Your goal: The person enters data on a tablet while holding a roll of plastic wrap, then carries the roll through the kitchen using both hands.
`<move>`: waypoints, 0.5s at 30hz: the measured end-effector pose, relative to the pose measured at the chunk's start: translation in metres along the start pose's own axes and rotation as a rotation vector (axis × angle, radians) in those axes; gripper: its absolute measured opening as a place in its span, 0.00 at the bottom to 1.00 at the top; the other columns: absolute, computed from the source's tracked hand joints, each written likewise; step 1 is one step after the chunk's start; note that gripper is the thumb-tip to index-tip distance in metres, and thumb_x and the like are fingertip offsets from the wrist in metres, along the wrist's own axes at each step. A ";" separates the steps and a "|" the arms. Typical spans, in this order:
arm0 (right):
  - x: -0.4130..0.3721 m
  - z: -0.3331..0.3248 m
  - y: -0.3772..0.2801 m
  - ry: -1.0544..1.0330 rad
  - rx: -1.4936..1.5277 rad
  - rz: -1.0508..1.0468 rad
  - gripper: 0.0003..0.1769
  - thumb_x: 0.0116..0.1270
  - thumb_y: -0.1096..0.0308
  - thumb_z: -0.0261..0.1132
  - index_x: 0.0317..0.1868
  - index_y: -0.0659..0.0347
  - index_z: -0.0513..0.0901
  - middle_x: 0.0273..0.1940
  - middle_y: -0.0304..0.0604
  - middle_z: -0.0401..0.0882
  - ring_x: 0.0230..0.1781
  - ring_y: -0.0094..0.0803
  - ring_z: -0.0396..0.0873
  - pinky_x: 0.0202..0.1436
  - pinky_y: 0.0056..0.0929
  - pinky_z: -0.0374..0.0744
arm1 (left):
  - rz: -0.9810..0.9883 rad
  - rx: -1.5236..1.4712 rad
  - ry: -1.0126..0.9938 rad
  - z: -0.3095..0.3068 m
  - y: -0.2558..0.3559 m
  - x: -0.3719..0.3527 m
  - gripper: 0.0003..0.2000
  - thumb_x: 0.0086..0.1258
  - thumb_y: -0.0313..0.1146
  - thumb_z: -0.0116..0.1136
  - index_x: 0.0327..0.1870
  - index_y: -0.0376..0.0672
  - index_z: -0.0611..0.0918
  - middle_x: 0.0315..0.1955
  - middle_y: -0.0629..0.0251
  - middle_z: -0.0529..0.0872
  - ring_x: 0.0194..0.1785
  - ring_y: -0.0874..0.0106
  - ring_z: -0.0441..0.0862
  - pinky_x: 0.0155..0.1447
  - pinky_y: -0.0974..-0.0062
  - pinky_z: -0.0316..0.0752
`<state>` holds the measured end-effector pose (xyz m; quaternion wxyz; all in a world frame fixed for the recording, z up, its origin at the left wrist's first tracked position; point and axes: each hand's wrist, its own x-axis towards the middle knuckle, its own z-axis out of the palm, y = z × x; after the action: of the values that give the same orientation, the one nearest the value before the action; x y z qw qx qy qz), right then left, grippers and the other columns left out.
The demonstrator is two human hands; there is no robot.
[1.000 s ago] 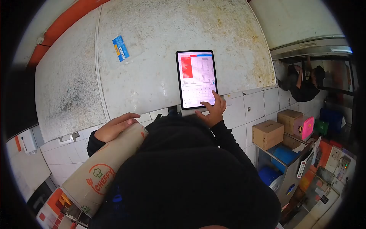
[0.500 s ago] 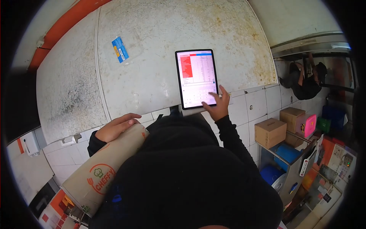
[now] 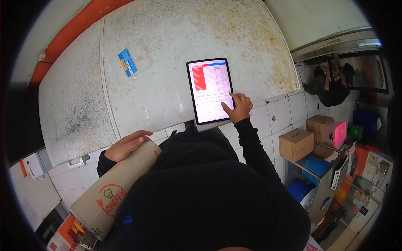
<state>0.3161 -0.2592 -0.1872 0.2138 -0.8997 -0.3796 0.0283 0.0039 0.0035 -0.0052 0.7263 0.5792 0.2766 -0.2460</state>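
A tablet (image 3: 212,109) lies at the near edge of the worn white table, its lit screen showing a red-and-white table above an on-screen keypad. Over the screen's lower right is my right hand (image 3: 240,107), holding nothing; the index fingertip is at the screen, with the thumb apart from it. Under my left forearm a long beige roll or package (image 3: 94,209) printed "CHEFFY" leans against my body. My left hand (image 3: 124,146) lies over its upper end, fingers stretched out rather than wrapped around it.
A blue-and-yellow packet (image 3: 127,62) lies on the table (image 3: 163,83). To the right, cardboard boxes (image 3: 296,145) and a pink-lidded container (image 3: 337,133) stand on a metal unit. Farther back, a person in dark clothes (image 3: 333,90) is by a metal-framed opening.
My right index finger has come down to the screen, and the hand's other fingers have drawn in. The view has shifted slightly; the roll stays under my left arm.
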 end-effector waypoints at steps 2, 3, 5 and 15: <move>0.000 -0.001 -0.001 0.008 -0.005 -0.002 0.30 0.52 0.47 0.71 0.53 0.53 0.79 0.49 0.45 0.74 0.53 0.42 0.68 0.58 0.48 0.60 | -0.012 0.011 0.004 0.001 0.004 -0.001 0.25 0.77 0.48 0.42 0.65 0.38 0.67 0.53 0.57 0.77 0.58 0.70 0.72 0.63 0.74 0.65; -0.001 -0.004 -0.004 0.037 0.023 0.001 0.30 0.52 0.49 0.72 0.53 0.53 0.79 0.49 0.45 0.74 0.53 0.43 0.68 0.58 0.47 0.60 | -0.015 0.007 -0.011 -0.001 0.002 0.000 0.27 0.75 0.51 0.43 0.66 0.39 0.66 0.54 0.58 0.77 0.58 0.69 0.72 0.63 0.72 0.65; -0.002 -0.011 -0.013 0.098 0.081 -0.001 0.29 0.52 0.52 0.73 0.53 0.54 0.78 0.50 0.46 0.74 0.54 0.44 0.67 0.59 0.47 0.61 | -0.017 -0.003 -0.036 -0.006 -0.006 0.002 0.31 0.73 0.56 0.44 0.67 0.41 0.65 0.56 0.60 0.76 0.60 0.67 0.71 0.63 0.68 0.66; 0.001 -0.031 -0.138 -0.247 0.752 -0.361 0.41 0.48 0.54 0.76 0.63 0.54 0.71 0.66 0.53 0.59 0.68 0.50 0.56 0.69 0.46 0.59 | -0.029 -0.360 -0.164 -0.016 -0.007 0.037 0.36 0.71 0.65 0.33 0.66 0.42 0.67 0.59 0.52 0.75 0.62 0.62 0.72 0.66 0.61 0.63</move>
<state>0.2308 -0.1841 -0.1033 0.4810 -0.6684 -0.5168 0.2341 0.0245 0.0166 -0.0385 0.8346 0.4140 0.2644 -0.2492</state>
